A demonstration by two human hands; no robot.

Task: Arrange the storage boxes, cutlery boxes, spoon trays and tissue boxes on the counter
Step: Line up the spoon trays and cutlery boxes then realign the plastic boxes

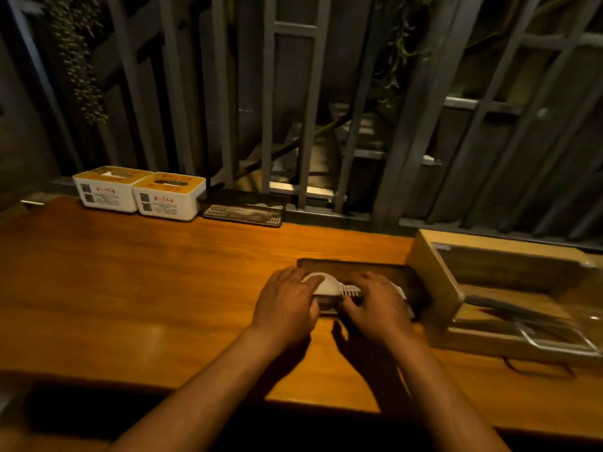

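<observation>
Left hand: the left hand lies palm down over the near left end of a dark spoon tray, its fingers curled over a white spoon in the tray and grasping that end.
Right hand: the right hand sits just beside the left, fingers curled over a white slotted insert and the tray's near edge, grasping it.
Spoon tray under the hands: it rests flat on the worktop, stretching away from both hands, its far right corner touching or nearly touching the box to the right; which, I cannot tell.
Cutlery box: a light wooden cutlery box with a clear lid stands just right of the right hand; dark long utensils show inside, too blurred to name.
Second spoon tray: another dark tray with slotted ends lies well beyond the left hand, at the worktop's far edge.
Tissue boxes: two white boxes with yellow tops, the nearer tissue box and the farther tissue box, stand touching side by side, far ahead and left of the left hand, the nearer one just beside the second tray.
Backdrop: grey slatted fence behind the worktop, with a hanging plant above the tissue boxes.
</observation>
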